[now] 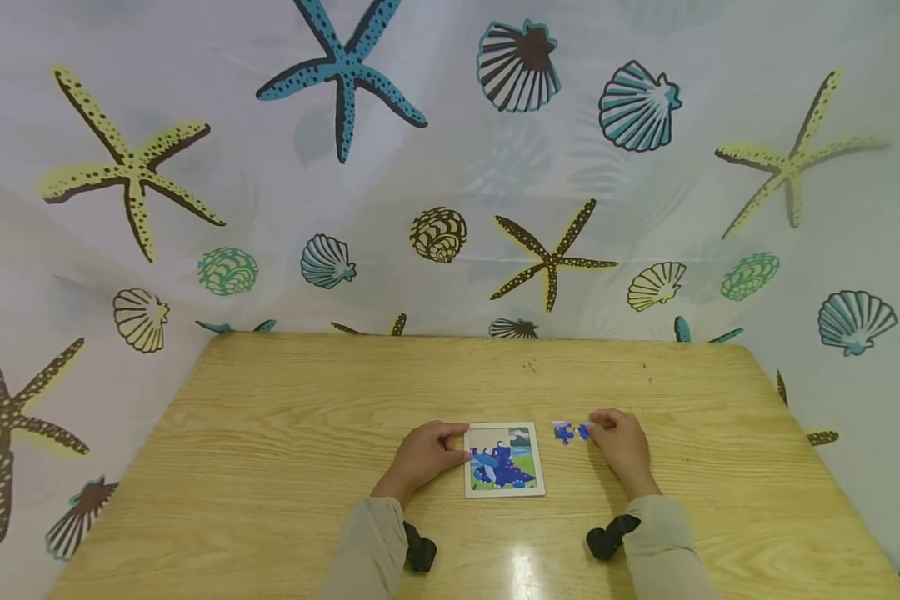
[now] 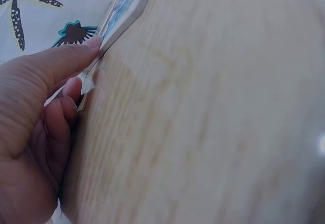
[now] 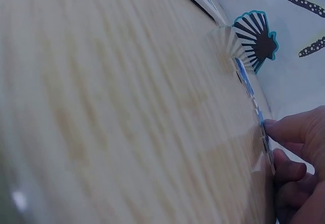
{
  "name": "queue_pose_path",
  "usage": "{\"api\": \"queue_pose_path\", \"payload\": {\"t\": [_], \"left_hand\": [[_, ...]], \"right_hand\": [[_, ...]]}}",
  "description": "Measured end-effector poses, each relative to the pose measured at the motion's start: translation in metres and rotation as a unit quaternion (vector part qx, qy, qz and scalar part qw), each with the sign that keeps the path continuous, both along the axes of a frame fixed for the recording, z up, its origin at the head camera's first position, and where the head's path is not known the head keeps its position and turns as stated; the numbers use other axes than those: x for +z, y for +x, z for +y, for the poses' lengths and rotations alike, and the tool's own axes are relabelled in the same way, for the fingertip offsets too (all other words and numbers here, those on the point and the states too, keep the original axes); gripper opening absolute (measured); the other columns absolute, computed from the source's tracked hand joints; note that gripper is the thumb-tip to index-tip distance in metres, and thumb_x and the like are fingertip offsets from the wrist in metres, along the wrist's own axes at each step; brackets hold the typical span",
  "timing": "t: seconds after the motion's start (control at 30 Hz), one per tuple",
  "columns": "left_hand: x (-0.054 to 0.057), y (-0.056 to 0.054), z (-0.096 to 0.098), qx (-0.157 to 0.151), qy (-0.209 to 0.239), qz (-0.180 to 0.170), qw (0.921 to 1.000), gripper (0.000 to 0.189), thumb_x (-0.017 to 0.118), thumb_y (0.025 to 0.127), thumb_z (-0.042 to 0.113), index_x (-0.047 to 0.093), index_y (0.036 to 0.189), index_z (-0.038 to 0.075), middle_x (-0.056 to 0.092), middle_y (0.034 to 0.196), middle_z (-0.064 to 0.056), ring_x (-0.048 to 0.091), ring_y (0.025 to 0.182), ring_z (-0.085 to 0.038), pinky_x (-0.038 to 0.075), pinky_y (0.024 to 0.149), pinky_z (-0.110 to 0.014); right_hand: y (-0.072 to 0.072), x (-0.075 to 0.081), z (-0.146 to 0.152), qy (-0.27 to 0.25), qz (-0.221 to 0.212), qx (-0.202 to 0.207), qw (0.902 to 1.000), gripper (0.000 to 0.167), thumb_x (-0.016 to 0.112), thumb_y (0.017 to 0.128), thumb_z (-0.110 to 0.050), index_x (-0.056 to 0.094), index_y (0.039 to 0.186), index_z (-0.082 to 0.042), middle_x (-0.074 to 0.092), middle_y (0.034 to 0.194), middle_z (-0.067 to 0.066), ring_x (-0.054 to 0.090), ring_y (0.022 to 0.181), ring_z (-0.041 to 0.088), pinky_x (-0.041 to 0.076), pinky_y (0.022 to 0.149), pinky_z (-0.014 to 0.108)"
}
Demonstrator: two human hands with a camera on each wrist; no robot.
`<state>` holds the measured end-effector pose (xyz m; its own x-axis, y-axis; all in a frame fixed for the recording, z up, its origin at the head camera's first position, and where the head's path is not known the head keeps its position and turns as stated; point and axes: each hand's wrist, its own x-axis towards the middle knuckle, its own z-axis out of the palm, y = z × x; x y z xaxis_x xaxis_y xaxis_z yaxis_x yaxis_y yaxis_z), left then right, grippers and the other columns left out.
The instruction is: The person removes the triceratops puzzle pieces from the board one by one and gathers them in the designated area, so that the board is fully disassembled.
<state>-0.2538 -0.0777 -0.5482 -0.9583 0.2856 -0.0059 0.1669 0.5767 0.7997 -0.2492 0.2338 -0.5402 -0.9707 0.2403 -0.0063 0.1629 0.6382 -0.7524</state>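
A square jigsaw puzzle in a white frame lies on the table, showing a blue dinosaur; a bare patch shows at its upper left. My left hand holds the frame's left edge, its thumb on the rim. To the right of the frame, my right hand pinches a blue puzzle piece between thumb and fingers, low at the tabletop. Just left of that piece lies another puzzle piece, close against it. The right wrist view shows the pieces edge-on, with the right thumb on one.
The wooden table extends around both hands. Behind it and at its sides hangs a white cloth printed with starfish and shells. Black wrist devices sit at both sleeves. Small dark marks dot the table's far part.
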Motion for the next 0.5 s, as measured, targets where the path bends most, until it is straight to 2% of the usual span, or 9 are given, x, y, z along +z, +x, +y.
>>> {"api": "queue_pose_path", "payload": {"t": [0.23,0.5], "left_hand": [[0.0015,0.0001,0.0005,0.001,-0.005,-0.009,1.0000,0.044,0.076,0.080,0.024,0.066,0.121,0.011,0.051,0.075,0.002,0.044,0.067,-0.013,0.036,0.065,-0.030],[0.0009,0.0008,0.0001,-0.001,-0.002,-0.003,1.0000,0.043,0.076,0.081,0.023,0.066,0.121,0.011,0.050,0.074,0.003,0.043,0.066,-0.013,0.036,0.064,-0.029]], "right_hand": [[0.0008,-0.0003,0.0009,-0.039,-0.009,-0.011,0.9991,0.028,0.062,0.091,-0.019,0.064,0.110,0.002,0.060,0.108,0.019,0.054,0.099,0.031,0.041,0.085,0.044],[0.0023,0.0003,0.0027,-0.093,-0.032,-0.017,0.9950,0.031,0.057,0.094,-0.022,0.062,0.116,0.000,0.059,0.109,0.015,0.053,0.099,0.026,0.041,0.077,0.033]]}}
